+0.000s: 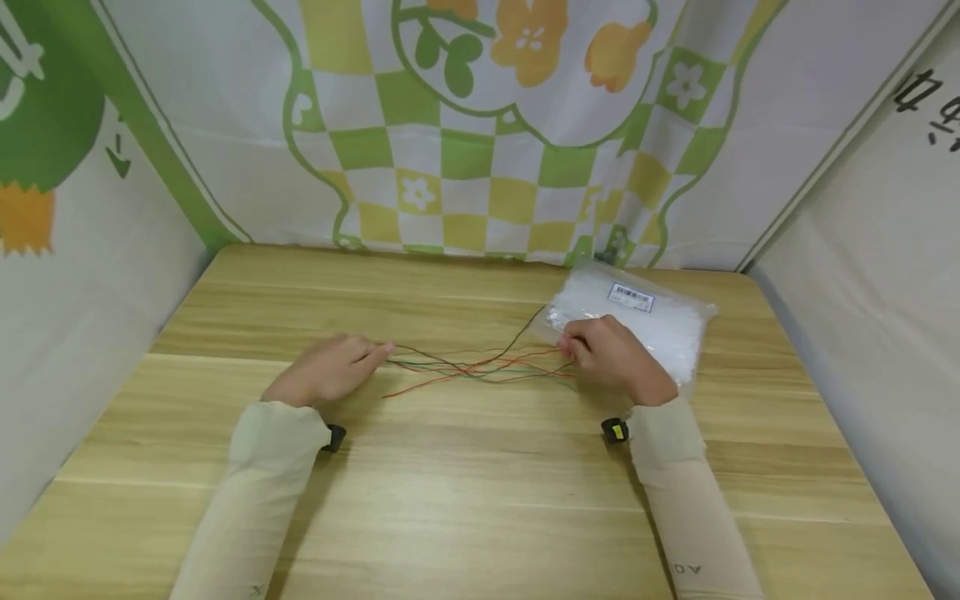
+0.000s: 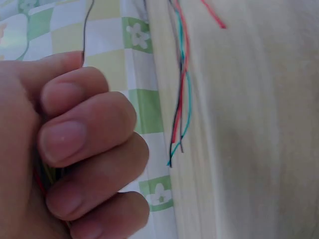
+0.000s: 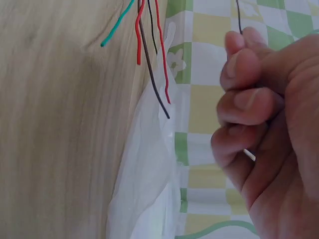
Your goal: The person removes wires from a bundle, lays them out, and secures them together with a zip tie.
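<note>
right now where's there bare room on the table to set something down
The table is bare between the sleeves, nearer than the wires, and in a strip between the wires and patterned cloth, left of the plastic bag. It's crowded between the left hand and right hand, where wires cross.

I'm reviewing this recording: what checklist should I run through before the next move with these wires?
1. Left grip: ok. The left hand pinches a dark wire.
2. Right grip: ok. The right hand pinches a dark strand.
3. Both hands on one and the same wire: cannot tell, as the lines cross between them.
4. Wires lying apart: not ok. Several coloured wires cross one another between the hands.
5. Right hand clear of the plastic bag: cannot tell. They overlap in the head view, and any contact is hidden.
</note>
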Action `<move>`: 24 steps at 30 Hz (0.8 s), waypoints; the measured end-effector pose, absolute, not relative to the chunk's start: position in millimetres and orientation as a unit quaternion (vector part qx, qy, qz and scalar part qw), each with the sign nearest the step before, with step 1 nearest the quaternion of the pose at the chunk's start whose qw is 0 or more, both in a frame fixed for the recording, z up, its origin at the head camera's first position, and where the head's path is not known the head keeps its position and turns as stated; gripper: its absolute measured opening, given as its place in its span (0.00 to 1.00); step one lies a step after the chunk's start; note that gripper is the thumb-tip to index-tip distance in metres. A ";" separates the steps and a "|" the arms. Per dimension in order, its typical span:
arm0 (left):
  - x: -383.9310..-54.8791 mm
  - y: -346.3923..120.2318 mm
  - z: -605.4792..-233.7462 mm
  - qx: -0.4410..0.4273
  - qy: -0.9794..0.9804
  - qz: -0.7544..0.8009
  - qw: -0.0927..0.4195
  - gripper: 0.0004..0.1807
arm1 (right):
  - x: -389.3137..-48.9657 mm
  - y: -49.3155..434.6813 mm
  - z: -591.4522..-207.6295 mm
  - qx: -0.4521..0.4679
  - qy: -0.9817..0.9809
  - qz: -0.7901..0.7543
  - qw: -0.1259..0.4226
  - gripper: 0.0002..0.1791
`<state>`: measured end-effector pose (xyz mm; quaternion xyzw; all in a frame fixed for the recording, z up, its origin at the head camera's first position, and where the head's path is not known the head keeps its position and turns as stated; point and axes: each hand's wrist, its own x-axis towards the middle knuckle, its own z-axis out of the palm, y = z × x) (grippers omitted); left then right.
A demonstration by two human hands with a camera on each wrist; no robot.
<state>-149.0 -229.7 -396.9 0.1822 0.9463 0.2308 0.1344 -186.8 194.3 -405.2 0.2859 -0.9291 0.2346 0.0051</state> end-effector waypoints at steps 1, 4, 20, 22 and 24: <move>-149.3 -229.5 -398.6 0.179 0.946 0.230 0.141 0.30 | -187.0 193.1 -405.7 0.285 -0.930 0.231 0.001 0.15; -149.8 -228.7 -401.4 0.174 0.946 0.232 0.146 0.29 | -186.7 190.4 -406.9 0.281 -0.934 0.220 -0.016 0.13; -150.3 -230.3 -406.5 0.164 0.952 0.211 0.152 0.26 | -182.9 183.5 -407.1 0.282 -0.931 0.204 -0.105 0.15; -149.3 -233.7 -404.8 0.153 0.953 0.213 0.151 0.25 | -181.9 184.4 -405.2 0.280 -0.932 0.205 -0.105 0.15; -148.3 -236.7 -402.6 0.150 0.955 0.209 0.146 0.26 | -181.4 186.6 -403.5 0.276 -0.933 0.205 -0.101 0.14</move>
